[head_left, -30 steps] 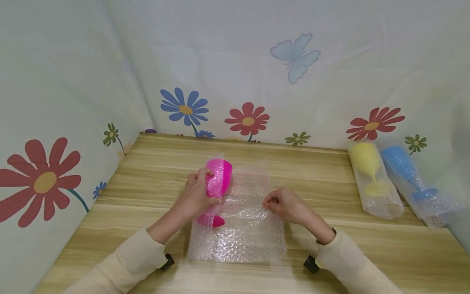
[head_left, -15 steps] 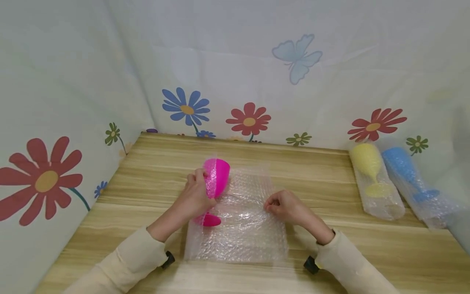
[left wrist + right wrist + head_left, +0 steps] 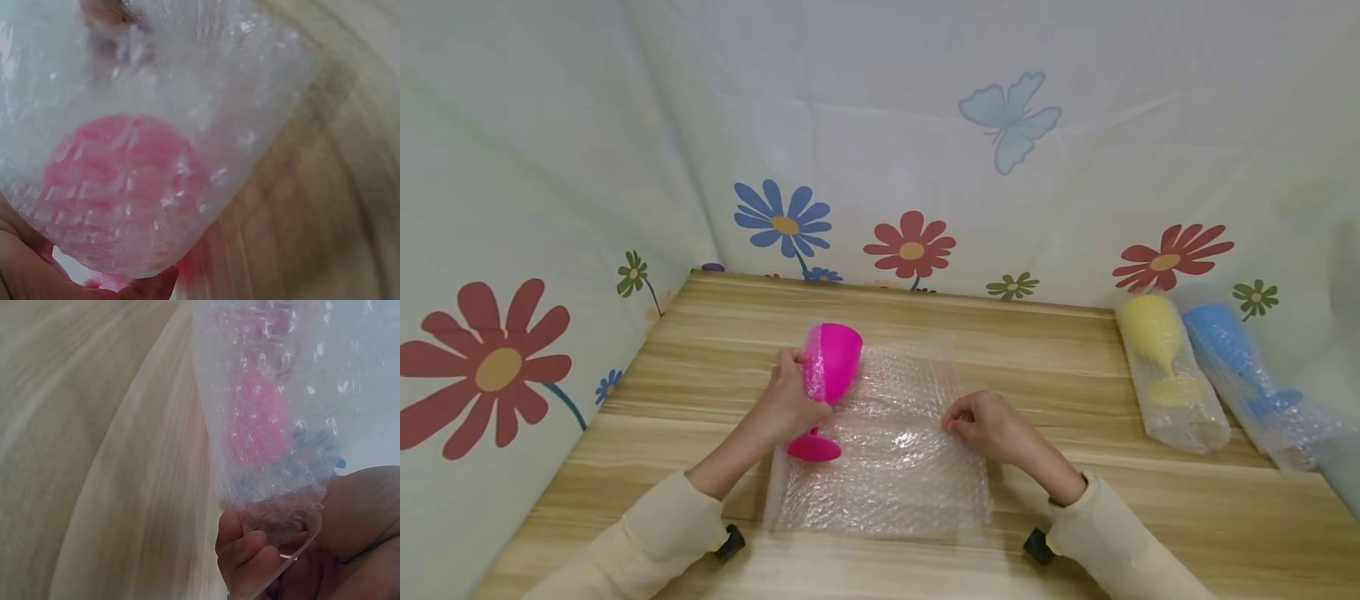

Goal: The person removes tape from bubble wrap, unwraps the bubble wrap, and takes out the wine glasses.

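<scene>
A bright pink plastic goblet (image 3: pixel 842 357) lies over a sheet of bubble wrap (image 3: pixel 895 475) at mid-table, its cup toward the far side and its foot toward the person. A strip of wrap covers the cup's left part. My left hand (image 3: pixel 788 402) grips the goblet from the left, through that wrap. In the left wrist view the round pink foot (image 3: pixel 128 187) shows through the bubbles. With curled fingers, my right hand (image 3: pixel 988 423) pinches the sheet's right edge. The right wrist view shows those fingers (image 3: pixel 240 556) on the film, pink and blue showing through it.
On the right of the wooden table (image 3: pixel 1037 358) lie a yellow goblet (image 3: pixel 1152 329) and a blue goblet (image 3: pixel 1223 333), each wrapped in bubble wrap. Flower-printed cloth (image 3: pixel 865 150) walls off the back and left side.
My left hand has shifted left with the pink goblet, and less wrap now covers it, so more of the cup and foot is bare. The right hand keeps its pinch, nearly still.
</scene>
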Action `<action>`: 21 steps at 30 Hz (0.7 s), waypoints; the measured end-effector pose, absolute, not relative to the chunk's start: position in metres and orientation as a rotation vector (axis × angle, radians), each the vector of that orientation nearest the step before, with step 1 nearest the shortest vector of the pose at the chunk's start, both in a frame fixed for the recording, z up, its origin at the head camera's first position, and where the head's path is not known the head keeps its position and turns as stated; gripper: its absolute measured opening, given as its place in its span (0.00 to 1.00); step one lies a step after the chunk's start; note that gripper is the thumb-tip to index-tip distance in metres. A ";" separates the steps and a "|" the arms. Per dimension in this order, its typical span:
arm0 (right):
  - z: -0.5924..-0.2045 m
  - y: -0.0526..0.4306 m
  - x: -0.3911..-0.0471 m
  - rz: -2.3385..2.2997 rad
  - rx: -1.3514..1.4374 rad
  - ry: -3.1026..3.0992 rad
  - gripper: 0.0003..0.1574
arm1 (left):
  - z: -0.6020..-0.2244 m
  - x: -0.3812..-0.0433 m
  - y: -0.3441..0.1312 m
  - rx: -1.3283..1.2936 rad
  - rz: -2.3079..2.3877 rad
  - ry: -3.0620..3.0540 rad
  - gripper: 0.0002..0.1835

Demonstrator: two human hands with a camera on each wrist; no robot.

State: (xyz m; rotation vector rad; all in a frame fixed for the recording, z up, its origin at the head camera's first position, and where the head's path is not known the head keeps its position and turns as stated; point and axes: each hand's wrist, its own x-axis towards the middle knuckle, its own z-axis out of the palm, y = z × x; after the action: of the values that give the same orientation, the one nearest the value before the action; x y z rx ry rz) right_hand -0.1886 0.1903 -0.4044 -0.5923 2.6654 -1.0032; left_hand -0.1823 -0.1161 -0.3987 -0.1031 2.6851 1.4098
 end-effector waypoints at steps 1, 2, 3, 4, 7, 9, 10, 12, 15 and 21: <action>-0.405 0.190 -0.188 -0.998 -0.593 2.669 0.08 | -0.400 -0.182 -0.117 -0.100 1.419 2.684 0.48; -0.405 0.190 -0.188 -0.995 -0.582 2.671 0.08 | -0.401 -0.182 -0.118 -0.093 1.433 2.678 0.47; -0.405 0.189 -0.188 -0.994 -0.571 2.670 0.08 | -0.401 -0.181 -0.119 -0.084 1.446 2.673 0.46; -0.405 0.189 -0.188 -0.994 -0.558 2.668 0.08 | -0.402 -0.181 -0.120 -0.078 1.455 2.669 0.45; -0.406 0.189 -0.188 -0.987 -0.528 2.666 0.08 | -0.403 -0.180 -0.121 -0.060 1.466 2.656 0.44; -0.406 0.189 -0.187 -0.985 -0.519 2.667 0.08 | -0.403 -0.181 -0.121 -0.055 1.450 2.658 0.44; -0.406 0.189 -0.187 -0.984 -0.519 2.668 0.08 | -0.403 -0.181 -0.120 -0.055 1.435 2.663 0.44; -0.406 0.190 -0.186 -0.983 -0.523 2.671 0.08 | -0.403 -0.182 -0.120 -0.048 1.410 2.673 0.45; -0.405 0.190 -0.186 -0.983 -0.534 2.675 0.08 | -0.402 -0.184 -0.118 -0.052 1.365 2.695 0.46; -0.405 0.190 -0.186 -0.986 -0.551 2.680 0.07 | -0.400 -0.186 -0.115 -0.075 1.263 2.735 0.48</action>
State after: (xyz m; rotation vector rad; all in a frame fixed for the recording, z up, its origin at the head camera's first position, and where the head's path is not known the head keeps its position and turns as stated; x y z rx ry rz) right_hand -0.1863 0.1897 -0.4052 -0.5511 2.6796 -0.9859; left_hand -0.1863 -0.1152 -0.3999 -0.0747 2.7349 1.2632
